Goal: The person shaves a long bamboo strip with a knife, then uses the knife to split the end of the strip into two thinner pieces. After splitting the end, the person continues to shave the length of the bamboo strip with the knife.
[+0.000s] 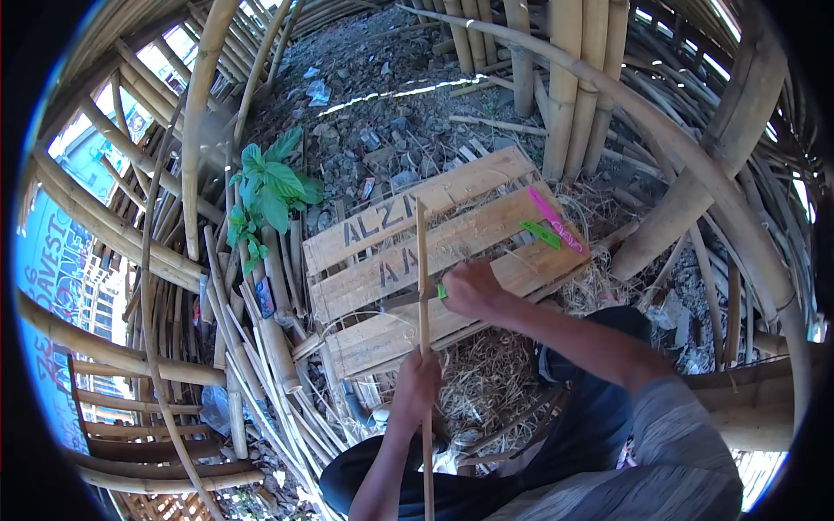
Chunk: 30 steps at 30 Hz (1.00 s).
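Note:
My left hand (416,383) grips a thin bamboo strip (422,260) that stands nearly upright in front of me. My right hand (469,288) is closed on a knife with a green handle (441,292), its blade laid against the strip at about mid-height. Both hands are over a wooden pallet (382,278) with black stencilled letters. The lower end of the strip runs down past my left arm and out of view.
A pink tool (556,219) and a green tool (540,233) lie on the pallet's far right corner. Dry shavings (486,382) cover the ground near my knees. Split bamboo strips (261,339) are piled at left, thick bamboo poles (565,78) stand behind, and a green plant (271,187) grows at left.

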Available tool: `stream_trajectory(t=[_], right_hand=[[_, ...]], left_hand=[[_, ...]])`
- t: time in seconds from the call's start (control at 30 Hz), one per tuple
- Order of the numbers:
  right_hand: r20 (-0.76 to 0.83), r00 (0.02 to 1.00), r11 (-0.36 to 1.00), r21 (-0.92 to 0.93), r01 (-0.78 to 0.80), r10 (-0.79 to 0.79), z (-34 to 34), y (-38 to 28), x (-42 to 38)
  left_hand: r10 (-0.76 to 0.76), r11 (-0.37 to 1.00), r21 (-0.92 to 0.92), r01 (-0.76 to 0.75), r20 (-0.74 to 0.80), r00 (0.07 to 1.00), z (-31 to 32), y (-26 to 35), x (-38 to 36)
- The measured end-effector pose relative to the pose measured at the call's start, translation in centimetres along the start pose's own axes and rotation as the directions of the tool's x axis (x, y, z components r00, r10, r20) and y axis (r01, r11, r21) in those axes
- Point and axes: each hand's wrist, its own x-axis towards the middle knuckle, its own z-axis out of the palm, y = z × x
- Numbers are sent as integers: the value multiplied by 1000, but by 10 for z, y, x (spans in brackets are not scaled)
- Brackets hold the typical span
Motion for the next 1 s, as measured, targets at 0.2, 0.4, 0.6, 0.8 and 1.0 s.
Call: stream_trajectory(t=[0.2, 0.4, 0.6, 0.8, 1.0], right_hand=[[50, 999, 999, -49, 4, -2, -18, 12, -5], [-28, 993, 990, -86, -116, 114, -22, -4, 5], [28, 990, 989, -55, -138, 140, -29, 3, 10], [40, 998, 998, -44, -52, 53, -12, 18, 5], [7, 999, 989, -140, -47, 48, -13, 21, 4]], left_hand=[[329, 891, 346, -293, -48, 943, 9, -9, -7], [178, 959, 234, -158, -70, 981, 7, 17, 3], [370, 856, 414, -310, -69, 927, 5, 2, 17], [866, 67, 743, -666, 289, 409, 0, -35, 27], [492, 707, 609, -359, -59, 869, 16, -16, 19]])
